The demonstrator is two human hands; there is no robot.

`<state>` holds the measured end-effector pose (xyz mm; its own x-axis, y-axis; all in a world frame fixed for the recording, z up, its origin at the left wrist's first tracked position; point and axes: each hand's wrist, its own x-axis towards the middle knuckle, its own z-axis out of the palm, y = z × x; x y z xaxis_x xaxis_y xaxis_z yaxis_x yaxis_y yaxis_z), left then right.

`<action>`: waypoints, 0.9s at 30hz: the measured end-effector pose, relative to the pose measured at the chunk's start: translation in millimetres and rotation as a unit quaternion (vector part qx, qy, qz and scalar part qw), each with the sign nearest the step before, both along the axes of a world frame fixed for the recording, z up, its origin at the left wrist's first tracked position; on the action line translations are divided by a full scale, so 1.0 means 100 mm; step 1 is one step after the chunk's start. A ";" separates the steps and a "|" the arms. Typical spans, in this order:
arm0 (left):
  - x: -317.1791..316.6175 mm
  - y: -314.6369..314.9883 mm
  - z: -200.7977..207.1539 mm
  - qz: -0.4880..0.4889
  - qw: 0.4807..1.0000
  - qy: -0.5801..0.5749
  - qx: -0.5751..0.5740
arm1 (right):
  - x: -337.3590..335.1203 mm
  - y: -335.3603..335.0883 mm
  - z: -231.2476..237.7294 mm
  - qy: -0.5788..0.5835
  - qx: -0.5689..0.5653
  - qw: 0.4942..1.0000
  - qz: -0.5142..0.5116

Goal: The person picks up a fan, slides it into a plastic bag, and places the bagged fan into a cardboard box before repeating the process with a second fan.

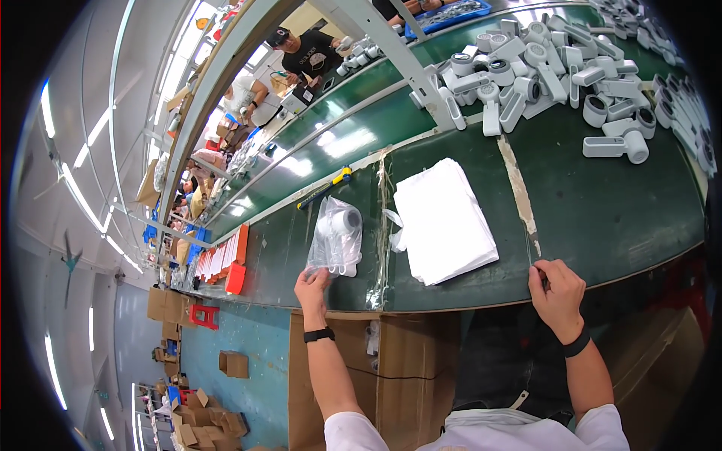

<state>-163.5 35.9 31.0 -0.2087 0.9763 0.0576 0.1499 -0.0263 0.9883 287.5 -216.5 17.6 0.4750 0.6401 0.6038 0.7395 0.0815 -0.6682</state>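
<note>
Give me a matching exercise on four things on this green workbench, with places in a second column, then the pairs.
Things:
1. bagged part
2. stack of white bags
3. yellow-handled knife
4. pile of grey parts

Places:
A. far side of the bench, upper right
B. at the left hand, fingers on its bag
C. middle of the bench, between both hands
D. just beyond the bagged part, lying slantwise

Pairs: 1-B, 2-C, 3-D, 4-A. The right hand rests at the bench edge.

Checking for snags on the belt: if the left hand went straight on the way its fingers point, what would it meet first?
The left hand already touches the clear bag holding a white part; straight on, it would push into that bag. Beyond it lies the yellow-handled tool, though depth is unclear.
</note>
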 end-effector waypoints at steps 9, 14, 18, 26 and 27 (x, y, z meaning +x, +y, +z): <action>-0.07 -0.18 -0.04 0.040 0.990 0.132 0.003 | -0.01 0.01 0.00 0.001 0.001 1.000 0.000; 0.28 -0.36 0.14 0.030 0.993 0.113 0.004 | 0.00 0.01 -0.01 -0.011 -0.002 1.000 -0.004; 0.37 -0.38 0.13 -0.031 0.977 0.211 0.014 | 0.00 0.01 -0.01 -0.006 0.003 1.000 -0.003; 0.28 -0.20 -0.11 -0.017 0.981 0.180 0.068 | -0.01 0.00 0.00 -0.007 0.005 1.000 -0.002; 0.30 -0.20 -0.14 -0.012 0.980 0.182 0.078 | 0.00 0.00 -0.01 -0.006 0.004 1.000 -0.003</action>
<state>-133.7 15.9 17.4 -0.1239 0.9542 0.2724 0.4901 -0.1798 0.8529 287.0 -216.4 16.8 0.4717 0.6327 0.6142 0.7480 0.0817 -0.6587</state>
